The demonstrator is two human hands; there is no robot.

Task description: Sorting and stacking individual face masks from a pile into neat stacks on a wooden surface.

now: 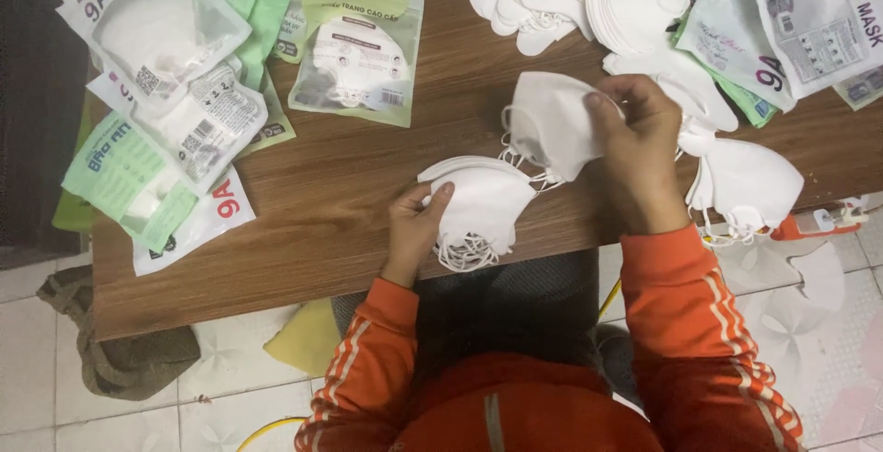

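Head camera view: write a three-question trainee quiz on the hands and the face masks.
1. True or false: the left hand grips a small stack of white masks at the near edge of the wooden table.
2. What does the right hand hold? A) a sealed packet B) a single white mask C) scissors
3. On which side of the table, the person's own, do the sealed mask packets mostly lie?

Key: 1 true; 2 B; 3 left.
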